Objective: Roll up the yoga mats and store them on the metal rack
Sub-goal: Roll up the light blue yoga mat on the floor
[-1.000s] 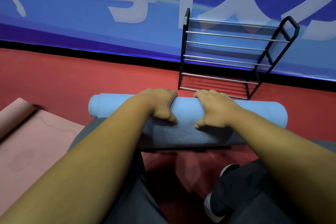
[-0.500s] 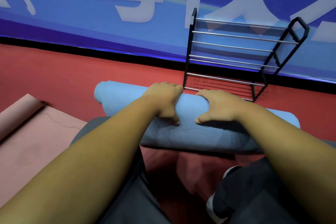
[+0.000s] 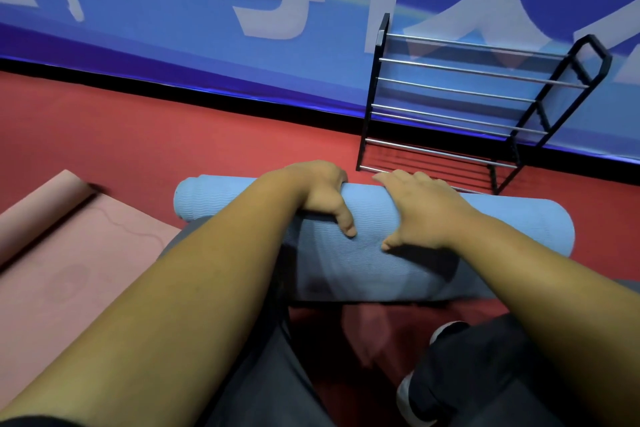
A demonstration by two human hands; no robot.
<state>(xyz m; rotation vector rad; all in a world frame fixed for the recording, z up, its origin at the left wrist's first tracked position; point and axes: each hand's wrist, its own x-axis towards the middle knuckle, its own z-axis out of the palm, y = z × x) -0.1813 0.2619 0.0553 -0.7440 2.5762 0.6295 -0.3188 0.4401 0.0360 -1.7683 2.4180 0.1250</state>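
Both hands on the blue yoga mat (image 3: 377,222), a fat ribbed roll lying crosswise above the red floor (image 3: 138,135) in front of the metal rack (image 3: 460,114). Left hand (image 3: 318,194) and right hand (image 3: 419,215) curl over its top, fingers wrapped, thumbs pressing the near side.

Large white characters run across the blue wall banner (image 3: 214,55) (cropped, too partial to read).
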